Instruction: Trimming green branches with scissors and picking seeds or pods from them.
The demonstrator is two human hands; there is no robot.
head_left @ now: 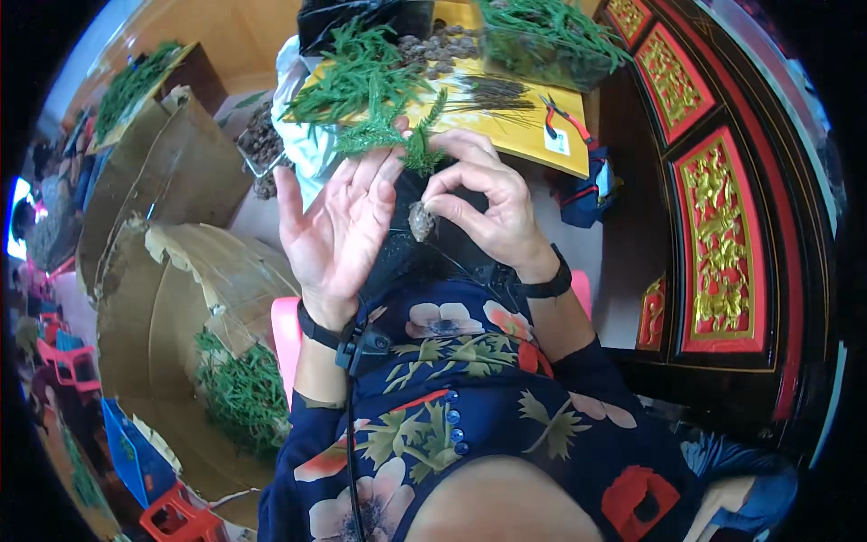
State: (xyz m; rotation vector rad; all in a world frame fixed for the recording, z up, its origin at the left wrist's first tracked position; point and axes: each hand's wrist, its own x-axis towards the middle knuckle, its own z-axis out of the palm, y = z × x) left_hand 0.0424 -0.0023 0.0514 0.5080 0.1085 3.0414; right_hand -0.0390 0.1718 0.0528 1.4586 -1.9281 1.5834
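My left hand (339, 221) is turned palm up, its thumb spread away and its fingers stretched out. A green artificial pine sprig (421, 149) lies at those fingertips and reaches across toward the other hand; whether the left fingers grip it I cannot tell. Thumb and forefinger of my right hand (492, 194) pinch the top of a small brown pine cone (421, 222). The cone hangs below the sprig, over my dark lap.
Ahead is a yellow board (551, 149) with green sprigs (361, 81), loose pine cones (442, 45), dark wires (492, 95) and red-handled pliers (566, 117). A clear bin (551, 68) holds more greenery. Cardboard (153, 316) stands left, a carved panel (718, 235) right.
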